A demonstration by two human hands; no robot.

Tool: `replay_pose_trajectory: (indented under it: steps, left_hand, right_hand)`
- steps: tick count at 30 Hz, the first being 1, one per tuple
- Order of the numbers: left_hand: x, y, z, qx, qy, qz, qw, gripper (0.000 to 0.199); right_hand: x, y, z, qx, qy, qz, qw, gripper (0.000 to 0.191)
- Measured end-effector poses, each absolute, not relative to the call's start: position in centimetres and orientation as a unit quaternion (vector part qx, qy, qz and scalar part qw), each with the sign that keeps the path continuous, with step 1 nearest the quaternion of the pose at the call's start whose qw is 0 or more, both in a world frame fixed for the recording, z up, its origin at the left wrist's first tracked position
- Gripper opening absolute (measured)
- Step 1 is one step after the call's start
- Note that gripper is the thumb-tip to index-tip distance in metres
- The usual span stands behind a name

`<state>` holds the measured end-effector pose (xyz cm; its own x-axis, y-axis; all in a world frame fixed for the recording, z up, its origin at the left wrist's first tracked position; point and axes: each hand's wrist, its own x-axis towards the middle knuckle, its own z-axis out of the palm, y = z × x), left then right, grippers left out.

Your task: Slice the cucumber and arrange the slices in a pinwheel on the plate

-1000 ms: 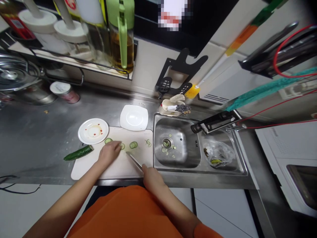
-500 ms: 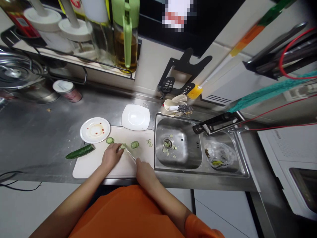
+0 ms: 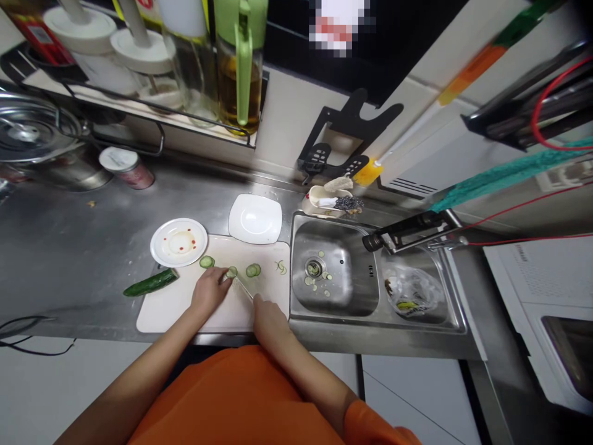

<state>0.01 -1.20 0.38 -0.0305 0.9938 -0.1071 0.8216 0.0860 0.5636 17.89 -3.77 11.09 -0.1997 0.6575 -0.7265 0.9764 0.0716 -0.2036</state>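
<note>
My right hand (image 3: 270,321) is wrapped round the handle of a knife (image 3: 245,288), whose blade points up and left to a small pile of cucumber slices (image 3: 231,272). At the left side of that pile, the fingertips of my left hand (image 3: 210,289) press on the slices. All this is on a white cutting board (image 3: 180,309). More slices (image 3: 206,262) lie behind my left hand, another stack (image 3: 253,270) is to the right, and thin green strips (image 3: 280,267) are near the board's right edge. A cut cucumber (image 3: 151,283) rests across the board's left edge.
Behind the board are a stained round plate (image 3: 157,252) and a white square plate (image 3: 255,219). The sink (image 3: 343,296) at right holds loose slices; a plastic bag (image 3: 419,287) lies in its second basin. A lidded tin (image 3: 126,168) and pot (image 3: 69,170) stand back left.
The view has shifted very slightly. My hands and the knife have hardly moved, and both keep their hold.
</note>
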Motion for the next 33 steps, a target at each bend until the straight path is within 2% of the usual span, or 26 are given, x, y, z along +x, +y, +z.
replay_pose_trajectory:
  steps: [11,18,24,33]
  left_hand:
    - [0.2,-1.0,0.9,0.645,0.7,0.177,0.25,0.032]
    - [0.6,-0.3,1.6,0.622,0.714,0.167,0.276,0.022]
    - [0.7,-0.1,1.8,0.608,0.732,0.153,0.266,0.034]
    - [1.3,0.7,2.5,0.6,0.736,0.133,0.285,0.02]
  right_hand:
    - [18.9,-4.6,11.3,0.588,0.698,-0.335,0.235,0.034]
    - [21.3,-5.8,11.8,0.6,0.673,-0.342,0.265,0.036]
    - [21.7,-6.2,11.6,0.599,0.669,-0.349,0.268,0.036]
    - [21.8,-6.5,11.5,0.603,0.677,-0.336,0.255,0.038]
